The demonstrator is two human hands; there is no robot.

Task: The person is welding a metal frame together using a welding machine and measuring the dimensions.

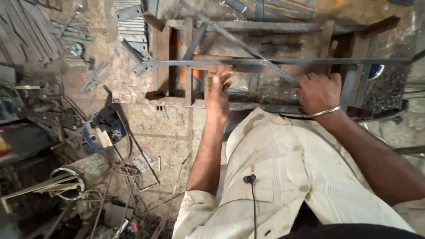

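Mid-job, apparently: long flat steel bar (274, 62) lying across rusty metal frame (248, 66), upper centre. Right hand (318, 92) pressed on crossing diagonal strip (248, 48), fingers curled over it. Left hand (218, 88) blurred, grip unreadable. No joints visibly finished; cut strips (128, 22) waiting upper left.

I see no packages, labels, signs or screens around me here, only bare metal stock and scrap with nothing printed or stuck on that shows.
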